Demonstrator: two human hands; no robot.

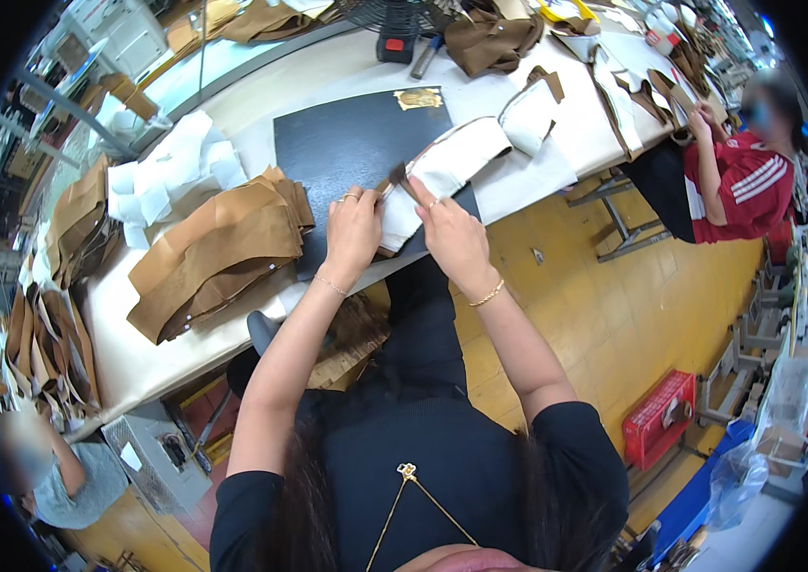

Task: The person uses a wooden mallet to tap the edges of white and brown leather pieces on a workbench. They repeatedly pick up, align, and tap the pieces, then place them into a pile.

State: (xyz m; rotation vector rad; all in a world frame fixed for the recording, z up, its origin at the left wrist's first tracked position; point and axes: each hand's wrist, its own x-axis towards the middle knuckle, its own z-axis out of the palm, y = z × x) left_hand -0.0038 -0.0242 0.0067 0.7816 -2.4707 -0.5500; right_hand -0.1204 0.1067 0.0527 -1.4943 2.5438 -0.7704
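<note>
A curved white-faced piece with brown edges, seemingly fabric or leather, lies partly across a black board on the table. My left hand is closed at its left edge, fingers bent, and what they grip is hidden. My right hand rests on the other side of the piece, fingers closed on its brown edge. Between the two hands a small dark brown tip sticks up; whether it is a folded flap or a tool cannot be made out.
Stacked brown pieces and crumpled white pieces lie on the left. Another white piece lies to the right. A fan and a hammer are at the back. People sit at far right and lower left. A red crate stands on the floor.
</note>
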